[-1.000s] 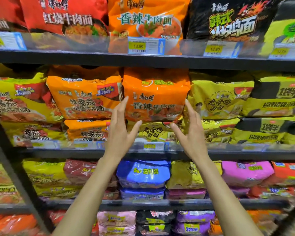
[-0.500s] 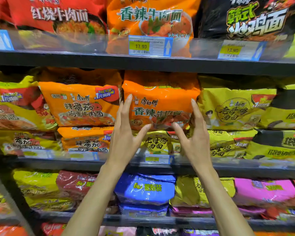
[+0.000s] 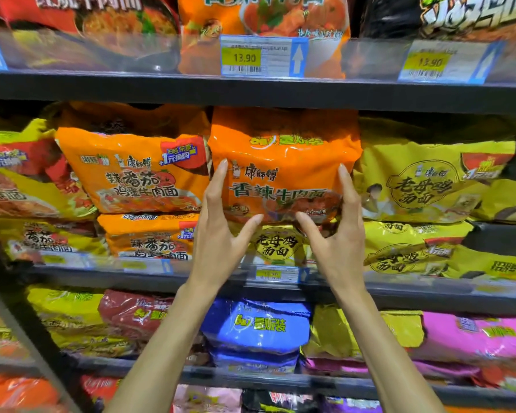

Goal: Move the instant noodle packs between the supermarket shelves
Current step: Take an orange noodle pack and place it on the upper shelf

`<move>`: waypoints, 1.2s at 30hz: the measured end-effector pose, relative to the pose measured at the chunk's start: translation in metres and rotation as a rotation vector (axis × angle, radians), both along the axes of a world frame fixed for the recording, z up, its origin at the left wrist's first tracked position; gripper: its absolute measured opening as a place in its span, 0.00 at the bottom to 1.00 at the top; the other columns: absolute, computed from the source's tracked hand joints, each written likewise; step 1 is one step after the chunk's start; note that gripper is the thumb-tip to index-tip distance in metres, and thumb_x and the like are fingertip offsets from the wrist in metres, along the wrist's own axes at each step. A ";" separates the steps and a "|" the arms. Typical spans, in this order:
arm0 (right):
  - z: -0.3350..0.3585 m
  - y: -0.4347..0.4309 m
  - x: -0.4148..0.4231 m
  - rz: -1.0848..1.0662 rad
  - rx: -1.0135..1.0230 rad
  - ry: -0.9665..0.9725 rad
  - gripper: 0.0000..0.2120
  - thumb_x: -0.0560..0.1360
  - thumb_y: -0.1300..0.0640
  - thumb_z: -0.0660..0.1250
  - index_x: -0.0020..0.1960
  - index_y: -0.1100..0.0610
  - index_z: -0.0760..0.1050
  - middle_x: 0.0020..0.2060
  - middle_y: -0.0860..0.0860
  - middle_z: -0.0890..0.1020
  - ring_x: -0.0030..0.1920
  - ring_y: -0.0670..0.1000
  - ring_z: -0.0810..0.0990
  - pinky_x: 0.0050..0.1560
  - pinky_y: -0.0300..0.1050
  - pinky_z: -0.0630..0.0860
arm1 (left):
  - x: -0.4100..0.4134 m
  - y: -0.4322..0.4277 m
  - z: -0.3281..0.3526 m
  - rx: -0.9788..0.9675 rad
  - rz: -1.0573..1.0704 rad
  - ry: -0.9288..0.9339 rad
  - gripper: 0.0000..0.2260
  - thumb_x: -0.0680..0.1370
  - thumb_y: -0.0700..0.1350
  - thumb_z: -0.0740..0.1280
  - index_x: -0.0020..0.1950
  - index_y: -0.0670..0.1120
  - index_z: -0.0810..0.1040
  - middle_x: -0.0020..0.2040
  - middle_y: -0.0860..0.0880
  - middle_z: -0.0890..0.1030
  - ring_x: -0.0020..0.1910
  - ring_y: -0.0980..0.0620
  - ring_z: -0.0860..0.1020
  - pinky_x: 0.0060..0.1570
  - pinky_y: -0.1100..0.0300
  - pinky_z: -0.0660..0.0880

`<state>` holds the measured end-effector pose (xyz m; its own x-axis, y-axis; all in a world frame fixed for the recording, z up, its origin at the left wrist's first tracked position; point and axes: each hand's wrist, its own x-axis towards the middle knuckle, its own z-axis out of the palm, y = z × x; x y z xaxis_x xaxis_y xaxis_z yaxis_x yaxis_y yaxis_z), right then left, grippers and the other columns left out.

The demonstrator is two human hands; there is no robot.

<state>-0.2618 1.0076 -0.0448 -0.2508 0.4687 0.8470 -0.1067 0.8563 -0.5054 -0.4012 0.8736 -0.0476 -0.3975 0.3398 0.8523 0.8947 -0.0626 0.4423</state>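
Observation:
An orange instant noodle multipack [image 3: 283, 162] lies on top of a yellow pack [image 3: 277, 245] on the middle shelf, straight ahead of me. My left hand [image 3: 221, 234] is raised at the pack's left edge, fingers straight along its side and thumb reaching under its bottom edge. My right hand [image 3: 337, 236] mirrors it at the right edge, fingers straight up the side and thumb under the bottom. Both hands touch the pack without curling round it.
The shelf above [image 3: 251, 90] hangs just over the pack and carries red, orange and black packs behind price tags [image 3: 262, 56]. Orange tomato packs [image 3: 131, 174] sit to the left, yellow packs [image 3: 423, 180] to the right. A blue pack [image 3: 256, 326] lies on the shelf below.
Both hands rose and closed in from in front of the shelf onto the two sides of the orange pack. The camera came nearer to the shelf.

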 end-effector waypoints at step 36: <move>0.042 -0.088 0.095 0.045 -0.086 -0.119 0.42 0.71 0.53 0.78 0.78 0.39 0.59 0.64 0.27 0.65 0.63 0.26 0.68 0.59 0.24 0.68 | 0.070 -0.108 0.034 -0.054 -0.200 -0.194 0.42 0.75 0.43 0.77 0.81 0.60 0.57 0.75 0.68 0.64 0.72 0.70 0.66 0.67 0.66 0.72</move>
